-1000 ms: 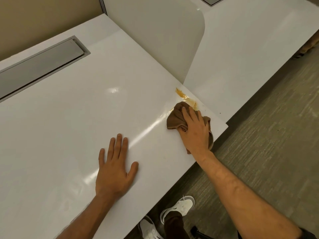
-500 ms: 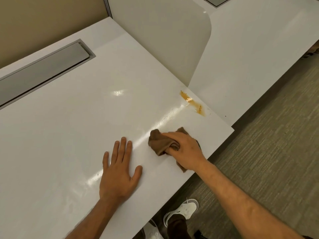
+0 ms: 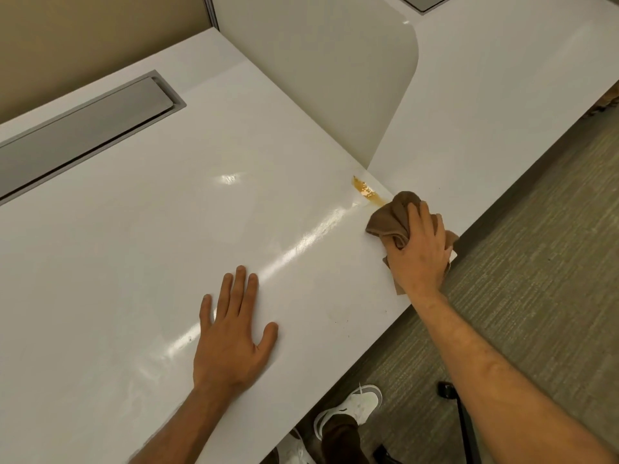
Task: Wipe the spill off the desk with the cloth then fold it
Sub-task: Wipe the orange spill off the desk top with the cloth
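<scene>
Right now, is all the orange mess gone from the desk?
No, an orange-brown spill still shows on the white desk, just beyond the brown cloth bunched under the right hand.

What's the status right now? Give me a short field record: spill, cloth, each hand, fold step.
spill: orange-brown streak on desk beside divider, near end meets cloth
cloth: brown, bunched, at desk's front corner
right hand: pressing on cloth
left hand: flat on desk, empty
fold step: not started
</scene>
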Demonstrator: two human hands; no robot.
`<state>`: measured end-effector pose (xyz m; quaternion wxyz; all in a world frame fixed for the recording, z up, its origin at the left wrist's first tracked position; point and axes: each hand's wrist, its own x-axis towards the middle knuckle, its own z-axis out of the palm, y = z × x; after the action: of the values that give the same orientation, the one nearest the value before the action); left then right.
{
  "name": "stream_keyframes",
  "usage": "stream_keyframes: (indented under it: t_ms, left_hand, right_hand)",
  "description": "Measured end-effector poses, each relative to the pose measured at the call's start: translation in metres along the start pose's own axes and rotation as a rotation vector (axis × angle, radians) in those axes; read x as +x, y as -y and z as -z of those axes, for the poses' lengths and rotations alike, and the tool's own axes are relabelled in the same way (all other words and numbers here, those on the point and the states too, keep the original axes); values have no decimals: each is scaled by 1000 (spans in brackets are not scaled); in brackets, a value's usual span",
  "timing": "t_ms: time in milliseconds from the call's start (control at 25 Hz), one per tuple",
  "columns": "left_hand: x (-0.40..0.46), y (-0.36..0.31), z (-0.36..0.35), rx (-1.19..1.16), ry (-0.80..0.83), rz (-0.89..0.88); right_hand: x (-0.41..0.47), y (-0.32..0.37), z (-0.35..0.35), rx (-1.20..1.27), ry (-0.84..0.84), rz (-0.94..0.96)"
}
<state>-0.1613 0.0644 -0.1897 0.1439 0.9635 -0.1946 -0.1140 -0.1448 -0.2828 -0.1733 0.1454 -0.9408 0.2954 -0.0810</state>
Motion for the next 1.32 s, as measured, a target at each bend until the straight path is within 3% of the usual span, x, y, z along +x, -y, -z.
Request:
stream_keyframes:
  t_ms: [320,800,1000,1080,1160,1240,1320]
  left_hand:
    - [0,-1,1,3,5,-4]
    - [0,3,-3,-1,-17,-7]
    - [1,4,-4,10,-14,-9]
    - [1,4,-4,11,-11,-8]
    - [0,4,-5,6,-19,-6]
    - [0,3,-5,2,-24,-4]
    - [0,3,-6,2,-25,-5]
  right_hand:
    - [4,-4,-8,213,6,135]
    - [-128,24,-14,290,277,710]
    - [-169,10,8,320,429,854]
    - [-170,4,24,453,536,753]
    - [-154,-1,44,751,638,462]
    - [-122,-1,61,949,512,180]
    - [-77,2,61,881,281,71]
